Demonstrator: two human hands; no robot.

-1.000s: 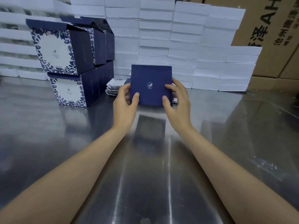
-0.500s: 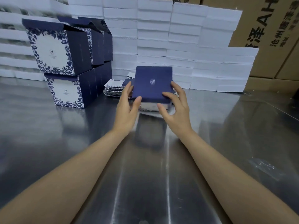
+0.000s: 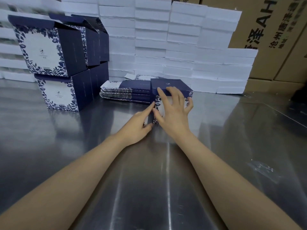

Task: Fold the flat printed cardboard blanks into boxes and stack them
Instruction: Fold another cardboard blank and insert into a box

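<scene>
A folded navy box (image 3: 171, 85) with a blue floral front stands upright on the steel table (image 3: 66, 130), just right of a pile of flat printed blanks (image 3: 126, 92). My right hand (image 3: 172, 112) spreads over the box's front face. Its index finger reaches the lid edge and its little finger curls round the right side, holding the box. My left hand (image 3: 137, 127) touches the box's lower left edge with straight fingers. Several finished boxes (image 3: 49, 63) are stacked two high at the left, some lids ajar.
A wall of stacked white slabs (image 3: 182, 39) runs along the back of the table. Brown shipping cartons (image 3: 274, 39) stand at the back right. A scrap of clear plastic film (image 3: 262, 168) lies on the table at the right.
The box was held up with its navy lid facing me; it has been tipped down and set upright on the table. My right hand slid onto its front, my left dropped to its lower left edge.
</scene>
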